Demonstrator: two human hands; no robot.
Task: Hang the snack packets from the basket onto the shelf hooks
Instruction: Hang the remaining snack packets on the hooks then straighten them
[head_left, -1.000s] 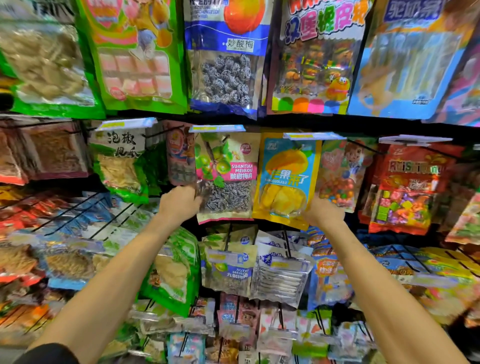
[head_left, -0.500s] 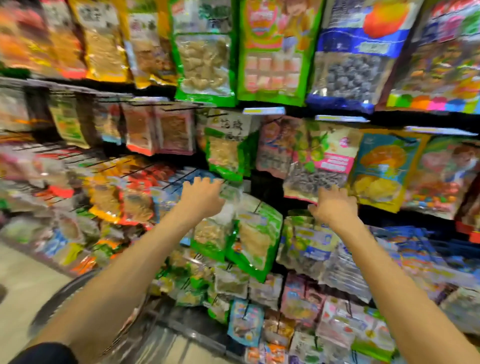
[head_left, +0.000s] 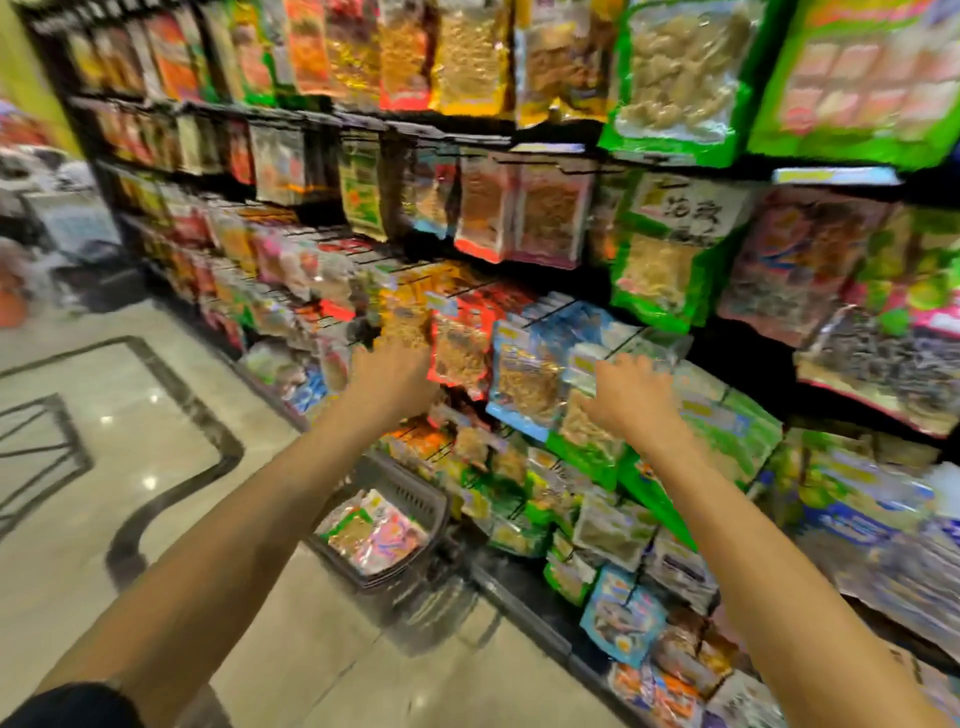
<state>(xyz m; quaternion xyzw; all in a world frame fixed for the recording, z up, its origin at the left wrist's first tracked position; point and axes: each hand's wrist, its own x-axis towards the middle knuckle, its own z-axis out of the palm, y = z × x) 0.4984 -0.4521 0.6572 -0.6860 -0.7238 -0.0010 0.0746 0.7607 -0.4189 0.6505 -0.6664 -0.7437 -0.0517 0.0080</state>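
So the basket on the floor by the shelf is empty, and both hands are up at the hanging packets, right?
Not empty: the head view shows snack packets lying in the basket. The rest holds: it stands on the floor by the shelf, and the left hand and right hand are up at the hanging packets.

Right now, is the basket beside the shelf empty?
No, the basket holds several colourful snack packets.
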